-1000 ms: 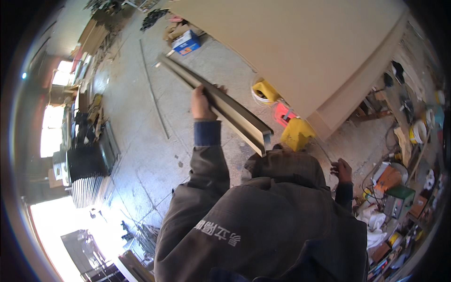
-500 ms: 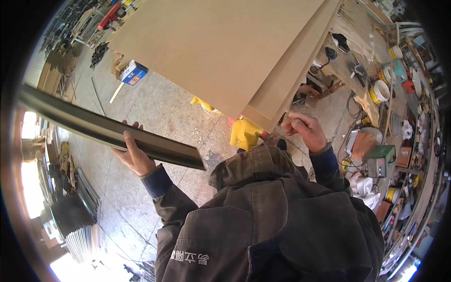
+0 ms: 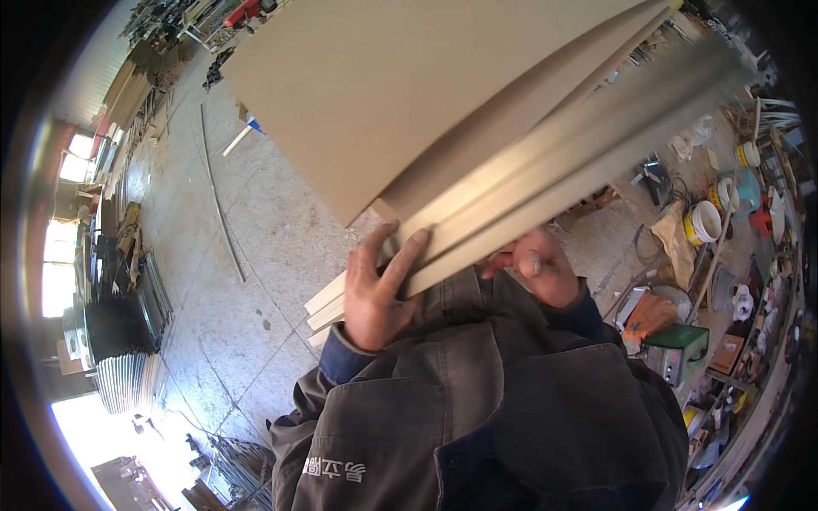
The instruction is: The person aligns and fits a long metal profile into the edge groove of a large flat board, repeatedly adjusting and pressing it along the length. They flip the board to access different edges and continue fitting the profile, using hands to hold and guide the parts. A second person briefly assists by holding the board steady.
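Note:
A long ridged strip [image 3: 520,192], tan and shiny like a metal profile, slants across my front from lower left to upper right. Its far end is blurred. My left hand [image 3: 375,294] grips it near the close end, fingers over the upper face. Beside the strip's near edge is my right hand [image 3: 545,266], its fingers curled and partly hidden by the strip. I cannot make out what, if anything, those fingers hold. Beyond the strip lies a stack of large brown flat sheets [image 3: 358,102], its near corner just past my left fingers.
White buckets [image 3: 703,223], a green metal box [image 3: 682,345] and loose tools crowd the right side. A thin rod [image 3: 220,192] lies on the concrete floor [image 3: 273,230] to the left. Dark stacked profiles [image 3: 123,328] stand by the left wall.
The strip has swung from pointing far left to pointing up and right, its lighter ridged face showing. My left hand has moved right with it. The strip now passes over part of my right hand.

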`<state>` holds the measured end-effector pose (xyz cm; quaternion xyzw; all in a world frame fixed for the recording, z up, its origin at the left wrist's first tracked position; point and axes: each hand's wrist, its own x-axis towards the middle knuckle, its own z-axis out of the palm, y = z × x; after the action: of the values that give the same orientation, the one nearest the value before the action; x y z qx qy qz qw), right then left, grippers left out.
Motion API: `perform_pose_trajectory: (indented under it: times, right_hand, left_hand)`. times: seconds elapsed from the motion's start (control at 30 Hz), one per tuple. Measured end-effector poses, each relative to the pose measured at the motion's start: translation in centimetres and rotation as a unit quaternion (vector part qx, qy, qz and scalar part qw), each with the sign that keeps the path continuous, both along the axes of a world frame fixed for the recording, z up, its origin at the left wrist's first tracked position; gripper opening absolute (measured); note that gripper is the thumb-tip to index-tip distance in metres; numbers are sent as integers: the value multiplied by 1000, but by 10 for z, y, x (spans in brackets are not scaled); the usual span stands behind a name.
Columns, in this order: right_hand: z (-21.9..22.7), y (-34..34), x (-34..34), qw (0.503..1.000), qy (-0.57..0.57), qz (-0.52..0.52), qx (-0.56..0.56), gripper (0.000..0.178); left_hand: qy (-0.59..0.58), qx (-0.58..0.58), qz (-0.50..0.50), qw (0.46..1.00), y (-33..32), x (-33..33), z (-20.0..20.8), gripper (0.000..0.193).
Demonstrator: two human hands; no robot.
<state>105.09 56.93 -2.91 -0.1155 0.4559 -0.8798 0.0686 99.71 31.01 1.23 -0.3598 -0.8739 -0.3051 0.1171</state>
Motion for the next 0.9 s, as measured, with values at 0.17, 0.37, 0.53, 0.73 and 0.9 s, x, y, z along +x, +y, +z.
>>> perform_pose_trajectory:
  times: [0.17, 0.37, 0.53, 0.73, 0.9]
  right_hand:
    - [-60, 34, 10, 951, -148, -211, -171, 45]
    - [-111, 73, 9, 954, -154, -140, -217, 46]
    - [-133, 106, -36, 967, -157, -168, -110, 38]
    - [-127, 121, -90, 953, -222, -204, -23, 43]
    - [-135, 133, -111, 953, -238, -185, 21, 41]
  left_hand:
    - [-82, 19, -22, 996, 70, 19, 0, 90]
    - [-281, -114, 28, 952, 61, 10, -25, 58]
    - [-132, -63, 68, 987, 77, 6, -52, 37]
    - [-10, -80, 139, 987, 100, -18, -70, 35]
    - [17, -76, 160, 984, 100, -25, -81, 38]
